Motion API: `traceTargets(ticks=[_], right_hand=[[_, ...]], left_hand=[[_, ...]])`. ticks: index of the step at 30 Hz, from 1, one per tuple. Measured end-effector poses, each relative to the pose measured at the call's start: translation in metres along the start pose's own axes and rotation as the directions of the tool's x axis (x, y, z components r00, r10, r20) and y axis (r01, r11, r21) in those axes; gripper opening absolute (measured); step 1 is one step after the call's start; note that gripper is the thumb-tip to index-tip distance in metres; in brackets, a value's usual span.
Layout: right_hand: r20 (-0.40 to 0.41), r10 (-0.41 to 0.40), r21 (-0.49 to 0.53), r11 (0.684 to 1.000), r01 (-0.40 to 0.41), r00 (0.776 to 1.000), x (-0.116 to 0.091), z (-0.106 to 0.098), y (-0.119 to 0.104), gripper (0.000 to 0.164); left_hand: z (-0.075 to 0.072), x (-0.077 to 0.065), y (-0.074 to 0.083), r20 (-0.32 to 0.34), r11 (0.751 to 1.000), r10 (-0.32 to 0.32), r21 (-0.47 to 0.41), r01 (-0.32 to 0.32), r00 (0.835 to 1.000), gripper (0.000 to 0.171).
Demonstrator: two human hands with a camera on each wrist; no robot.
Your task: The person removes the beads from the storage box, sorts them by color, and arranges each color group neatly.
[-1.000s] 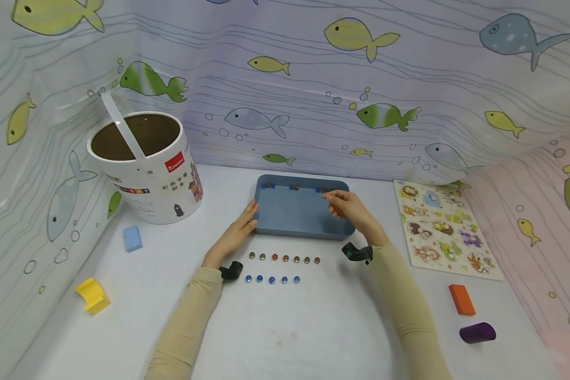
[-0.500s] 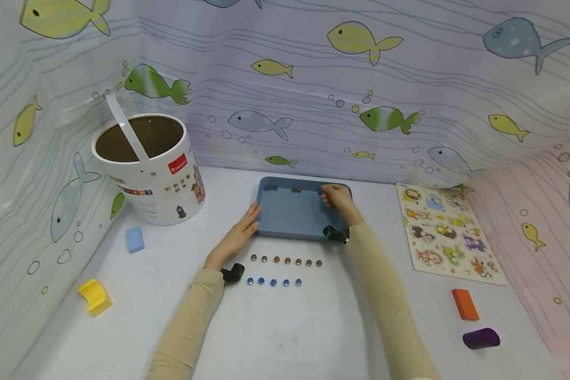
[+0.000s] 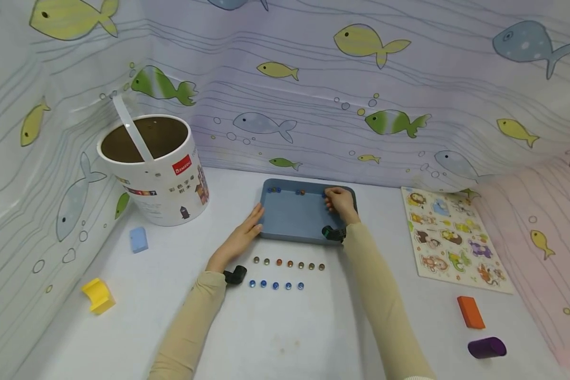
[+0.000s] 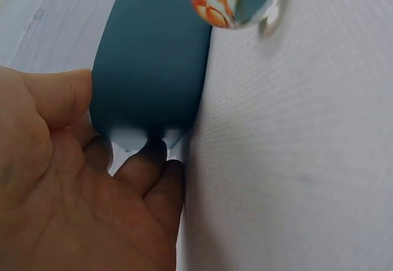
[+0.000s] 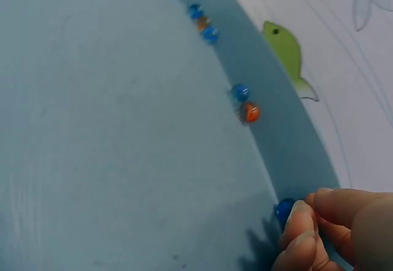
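My left hand (image 3: 239, 240) lies along the left side of a blue-grey tray (image 3: 292, 219), fingers extended in the head view. In the left wrist view its thumb (image 4: 67, 96) touches the tray's outer wall. My right hand (image 3: 341, 203) reaches into the back right of the tray, thumb and fingertips pinched together around a marble mostly hidden by them. A blue marble (image 5: 284, 211) shows right at these fingertips. Along the tray's back wall, a blue marble (image 5: 241, 91) sits beside an orange one (image 5: 249, 112), and farther left three marbles (image 5: 203, 23) form a row.
Before the tray lie a row of brown and orange marbles (image 3: 290, 264) and a row of blue marbles (image 3: 275, 286). A white bucket (image 3: 157, 184), blue block (image 3: 139, 239) and yellow block (image 3: 98, 296) stand left. An animal puzzle board (image 3: 456, 240), orange block (image 3: 471, 312) and purple cylinder (image 3: 487, 348) are right.
My right hand has moved forward and slightly left, to the marbles at the tray's back right. My left hand stays at the tray's side. The head view has shifted slightly.
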State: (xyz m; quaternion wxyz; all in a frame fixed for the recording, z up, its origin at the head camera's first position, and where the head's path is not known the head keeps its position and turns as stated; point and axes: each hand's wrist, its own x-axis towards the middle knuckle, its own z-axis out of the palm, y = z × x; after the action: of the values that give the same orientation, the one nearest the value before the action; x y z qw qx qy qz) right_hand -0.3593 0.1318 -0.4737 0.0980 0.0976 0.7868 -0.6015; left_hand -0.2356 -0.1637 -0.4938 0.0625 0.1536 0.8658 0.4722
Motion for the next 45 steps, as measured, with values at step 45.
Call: traceTargets(ticks=[45], right_hand=[[0.390,-0.101,0.073,0.994,0.078,0.916,-0.089,-0.025,0.005,0.061]], left_hand=[[-0.001,0.001,0.000,0.007,1.000,-0.012,0.018,0.012,1.000,0.054]])
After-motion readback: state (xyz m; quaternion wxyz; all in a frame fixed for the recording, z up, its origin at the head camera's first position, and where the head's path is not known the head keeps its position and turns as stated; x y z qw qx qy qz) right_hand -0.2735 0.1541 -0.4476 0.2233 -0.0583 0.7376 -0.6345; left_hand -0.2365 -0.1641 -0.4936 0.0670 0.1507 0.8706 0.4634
